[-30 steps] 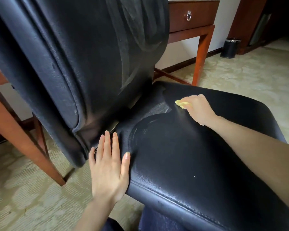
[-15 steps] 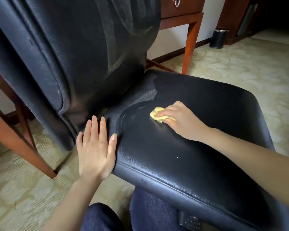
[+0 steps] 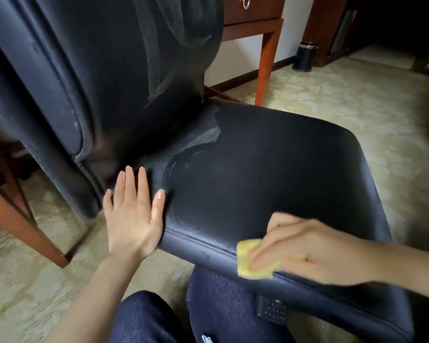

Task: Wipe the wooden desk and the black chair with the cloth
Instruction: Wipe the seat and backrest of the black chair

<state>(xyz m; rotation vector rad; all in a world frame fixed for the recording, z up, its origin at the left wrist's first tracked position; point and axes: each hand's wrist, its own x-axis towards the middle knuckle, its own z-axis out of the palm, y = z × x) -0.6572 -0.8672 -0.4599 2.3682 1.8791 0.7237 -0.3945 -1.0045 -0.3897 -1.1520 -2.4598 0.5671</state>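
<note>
- A person's right hand point(image 3: 315, 253) presses a folded yellow cloth point(image 3: 245, 253) onto the front edge of the black chair's seat point(image 3: 270, 174); the fingers lie fairly straight across the cloth, not clenched round it; motion blur softens the hand.
- The left hand point(image 3: 134, 216) lies open and flat against the seat's left side, fingers extended toward the backrest point(image 3: 97, 70), apparently steadying the chair.
- The step in hand appears to be wiping the seat; pale streaks point(image 3: 156, 65) mark the backrest, and a dull patch point(image 3: 206, 134) sits at the seat's rear, near the crease.
- Done well, the stroke would likely follow the stitched front seam with even pressure, the cloth wrapped over the rounded edge; overlapping passes could then reach the dull rear patch; the bracing palm should hold firm so the chair does not turn.
- The wooden desk point(image 3: 265, 63) stands just behind the chair, its drawer point(image 3: 253, 8) visible at the top; a small dark bin point(image 3: 305, 56) stands on the patterned carpet point(image 3: 357, 107) beyond.
</note>
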